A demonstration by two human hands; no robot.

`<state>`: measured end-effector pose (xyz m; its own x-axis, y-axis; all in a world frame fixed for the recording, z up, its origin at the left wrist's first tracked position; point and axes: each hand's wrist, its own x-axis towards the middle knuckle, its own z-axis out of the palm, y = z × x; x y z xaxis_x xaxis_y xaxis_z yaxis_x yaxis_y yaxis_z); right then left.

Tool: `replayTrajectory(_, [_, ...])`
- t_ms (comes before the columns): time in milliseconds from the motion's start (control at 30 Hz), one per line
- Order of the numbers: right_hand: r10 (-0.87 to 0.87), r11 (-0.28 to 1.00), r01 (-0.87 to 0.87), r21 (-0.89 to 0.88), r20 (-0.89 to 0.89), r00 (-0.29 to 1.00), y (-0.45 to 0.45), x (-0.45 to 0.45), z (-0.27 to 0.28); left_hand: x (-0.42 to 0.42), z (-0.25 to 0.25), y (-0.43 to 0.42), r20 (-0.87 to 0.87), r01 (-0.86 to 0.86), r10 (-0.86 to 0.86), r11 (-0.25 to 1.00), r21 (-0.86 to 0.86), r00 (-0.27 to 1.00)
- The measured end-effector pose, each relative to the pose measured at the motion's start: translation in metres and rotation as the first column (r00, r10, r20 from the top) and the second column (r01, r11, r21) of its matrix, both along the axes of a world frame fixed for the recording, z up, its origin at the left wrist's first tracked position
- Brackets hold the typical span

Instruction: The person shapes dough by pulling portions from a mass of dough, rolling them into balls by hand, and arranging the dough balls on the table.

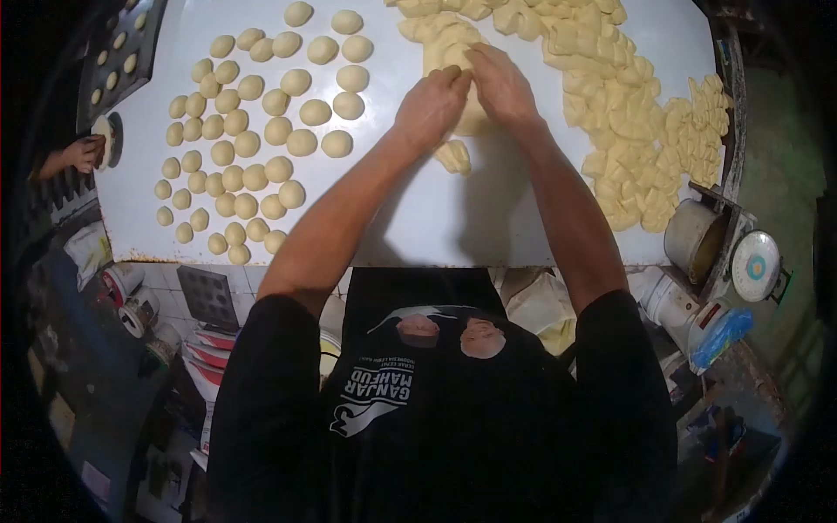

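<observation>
A large soft slab of pale yellow dough [443, 39] lies at the far middle of the white table. My left hand [433, 106] is on its near part, with the fingers curled down and closed on the dough. Close beside it, my right hand [502, 85] grips the same dough, its fingers bent over the edge and the fingertips partly hidden. Just below my hands a small loose dough piece [452, 157] rests on the table. Many rounded dough balls [277, 131] stand in loose rows to the left. Cut dough chunks [610, 109] are heaped to the right.
Another person's hand [85, 153] holds a round pale object at the table's left edge. A dark tray [120, 52] with dough balls is at the upper left. A metal pot [695, 240] and a dial scale [756, 266] stand by the right edge of the white table [418, 248].
</observation>
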<state>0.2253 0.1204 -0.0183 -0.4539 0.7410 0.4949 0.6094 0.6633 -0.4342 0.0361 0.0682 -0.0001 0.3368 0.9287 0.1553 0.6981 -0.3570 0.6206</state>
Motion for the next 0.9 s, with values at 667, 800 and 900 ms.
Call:
replayTrajectory(667, [-0.047, 0.987, 0.086, -0.137, 0.267, 0.963, -0.191, 0.119, -0.048, -0.066, -0.053, -0.215, -0.114, -0.110, 0.104, 0.993, -0.052, 0.988])
replayTrajectory(800, [-0.345, 0.911, 0.379, -0.164, 0.202, 0.917, -0.189, 0.068, -0.046, 0.016, -0.024, -0.187, -0.027, -0.421, 0.422, 0.906, 0.028, 0.906])
replayTrajectory(900, [0.057, 0.990, -0.051, -0.131, 0.045, 0.997, -0.223, 0.124, -0.042, -0.014, -0.046, -0.250, 0.110, -0.174, 0.168, 0.984, 0.041, 0.980])
